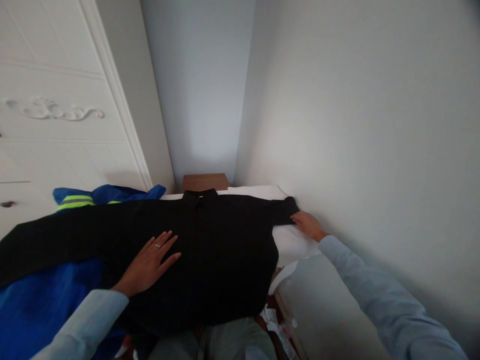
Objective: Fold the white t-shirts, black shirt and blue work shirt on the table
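Observation:
A black long-sleeved shirt (225, 250) lies spread out, its collar at the far side and its lower hem toward me. My left hand (150, 262) rests flat on the shirt's left front, fingers apart, a ring on one finger. At the right, my right hand (308, 225) has its fingers closed on the edge of the shirt's right sleeve, which looks folded or shortened near the wall. The other sleeve stretches out to the left. Under the shirt shows a white padded surface (296, 242).
Blue cloth with yellow-green bands (80, 201) lies behind and under the left sleeve. A white cabinet (63, 90) stands at the left, a brown wooden piece (205, 181) in the corner. The grey wall (356, 125) runs close along the right. Papers (275, 322) lie low near my legs.

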{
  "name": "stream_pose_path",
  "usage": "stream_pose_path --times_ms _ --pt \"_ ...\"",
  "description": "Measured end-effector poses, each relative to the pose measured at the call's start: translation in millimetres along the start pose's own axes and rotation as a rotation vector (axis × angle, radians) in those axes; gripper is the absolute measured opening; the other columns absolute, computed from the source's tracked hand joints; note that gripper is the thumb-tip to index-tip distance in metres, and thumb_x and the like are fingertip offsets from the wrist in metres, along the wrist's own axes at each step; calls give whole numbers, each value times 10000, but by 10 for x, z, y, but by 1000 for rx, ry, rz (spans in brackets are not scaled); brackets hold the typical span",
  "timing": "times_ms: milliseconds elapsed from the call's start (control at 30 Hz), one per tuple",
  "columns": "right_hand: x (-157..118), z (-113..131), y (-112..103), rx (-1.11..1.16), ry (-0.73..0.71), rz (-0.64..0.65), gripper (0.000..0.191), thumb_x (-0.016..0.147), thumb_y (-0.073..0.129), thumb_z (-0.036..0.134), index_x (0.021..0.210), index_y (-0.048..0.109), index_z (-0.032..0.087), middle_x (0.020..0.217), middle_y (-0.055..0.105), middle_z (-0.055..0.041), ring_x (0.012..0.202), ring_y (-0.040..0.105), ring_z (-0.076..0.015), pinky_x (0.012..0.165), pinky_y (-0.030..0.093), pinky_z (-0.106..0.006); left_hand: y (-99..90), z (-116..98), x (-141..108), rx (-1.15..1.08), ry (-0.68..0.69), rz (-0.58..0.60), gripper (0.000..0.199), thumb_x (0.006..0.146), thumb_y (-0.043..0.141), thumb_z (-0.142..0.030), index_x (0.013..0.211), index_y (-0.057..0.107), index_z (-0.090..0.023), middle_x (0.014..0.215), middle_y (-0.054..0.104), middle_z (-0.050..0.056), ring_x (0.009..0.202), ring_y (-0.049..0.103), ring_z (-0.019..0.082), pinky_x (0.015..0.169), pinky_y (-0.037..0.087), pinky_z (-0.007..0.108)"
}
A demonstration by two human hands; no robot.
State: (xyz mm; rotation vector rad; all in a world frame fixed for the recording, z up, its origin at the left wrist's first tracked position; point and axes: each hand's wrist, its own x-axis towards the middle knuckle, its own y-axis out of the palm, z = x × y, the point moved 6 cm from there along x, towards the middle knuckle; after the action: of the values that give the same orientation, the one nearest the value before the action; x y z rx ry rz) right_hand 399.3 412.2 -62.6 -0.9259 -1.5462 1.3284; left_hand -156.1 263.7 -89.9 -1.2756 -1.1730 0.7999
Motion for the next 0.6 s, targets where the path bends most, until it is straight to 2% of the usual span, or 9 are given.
stream_pose_path --times_ms 100,233,333,433,600 --pt "-31 -17 -66 -40 0 2 330 967 452 197 1134 736 169 1117 713 -116 1048 665 -230 967 514 -343 5 15 -2 -3 0 -19 697 961 366 -644 1470 509 -189 1548 419 115 1449 388 293 1199 310 530" --pt "-74 -94 -137 -60 5 -68 356 967 428 181 1169 719 152 1110 705 -129 1056 650 -244 973 516 -386 38 33 0 -2 -5 -19 703 961 357 -649 1470 508 -188 1546 427 112 1457 374 289 1204 302 526" --pt "-87 -42 -126 -26 -103 -107 376 947 455 184 1244 686 165 1186 685 -127 1119 634 -230 1017 514 -391 62 34 6 -5 -4 -1 717 962 334 -663 1473 504 -189 1558 407 110 1468 354 287 1211 287 523" --pt "-82 88 -59 -3 -211 -60 395 935 491 211 1290 664 193 1285 653 -108 1196 612 -226 1053 507 -398 64 36 9 -7 -9 -13 719 962 332 -669 1472 505 -193 1560 402 111 1467 355 286 1213 283 520" --pt "-65 164 -72 -94 -189 -5 334 951 476 209 1163 734 192 1145 712 -107 1068 664 -236 968 530 -376 38 17 0 -11 -3 -26 712 963 340 -668 1471 506 -198 1550 418 120 1457 373 291 1203 296 532"
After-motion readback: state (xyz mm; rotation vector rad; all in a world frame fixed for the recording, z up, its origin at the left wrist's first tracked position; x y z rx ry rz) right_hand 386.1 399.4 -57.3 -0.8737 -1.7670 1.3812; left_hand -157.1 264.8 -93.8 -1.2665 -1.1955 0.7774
